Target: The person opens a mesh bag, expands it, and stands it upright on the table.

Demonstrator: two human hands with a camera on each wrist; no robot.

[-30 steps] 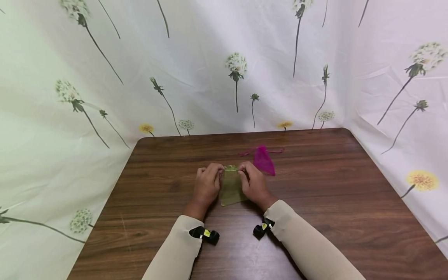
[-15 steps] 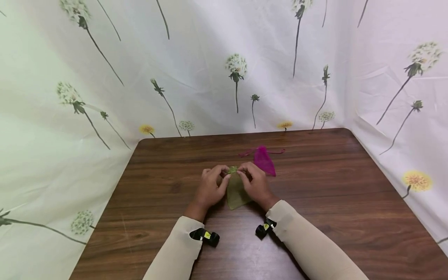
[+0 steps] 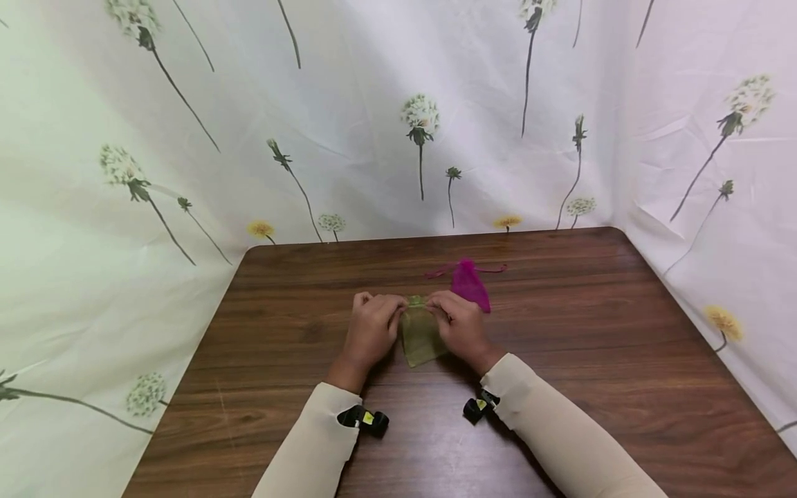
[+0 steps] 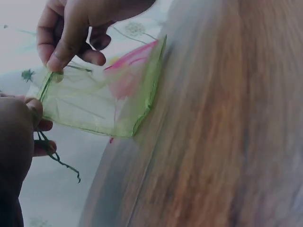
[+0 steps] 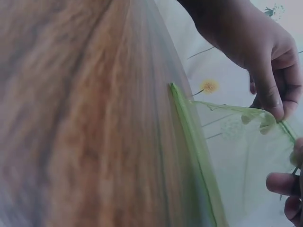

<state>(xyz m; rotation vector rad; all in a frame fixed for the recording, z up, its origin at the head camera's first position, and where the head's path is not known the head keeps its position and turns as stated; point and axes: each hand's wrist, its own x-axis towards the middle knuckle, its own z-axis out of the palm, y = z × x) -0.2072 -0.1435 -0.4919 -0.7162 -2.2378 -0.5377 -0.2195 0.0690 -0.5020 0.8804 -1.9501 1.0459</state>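
A small sheer green drawstring pouch [image 3: 423, 342] hangs between my two hands, its top edge up and its body toward me. My left hand [image 3: 370, 328] pinches the left side of the top edge between thumb and fingers. At the right side of that edge, my right hand [image 3: 463, 328] pinches the fabric the same way. In the left wrist view a thin dark green cord [image 4: 61, 161] dangles by the left fingers. The pouch's seamed bottom [image 5: 199, 151] reaches close to the tabletop in the right wrist view.
A magenta drawstring pouch [image 3: 470, 285] lies just beyond my right hand, its ribbons spread to both sides. The brown wooden table [image 3: 591, 332] meets a white flower-printed cloth [image 3: 373, 124] at the back and sides.
My hands drew closer at the pouch's top edge, then moved slightly apart. The green pouch has shifted a little to the right. The magenta pouch stays put.
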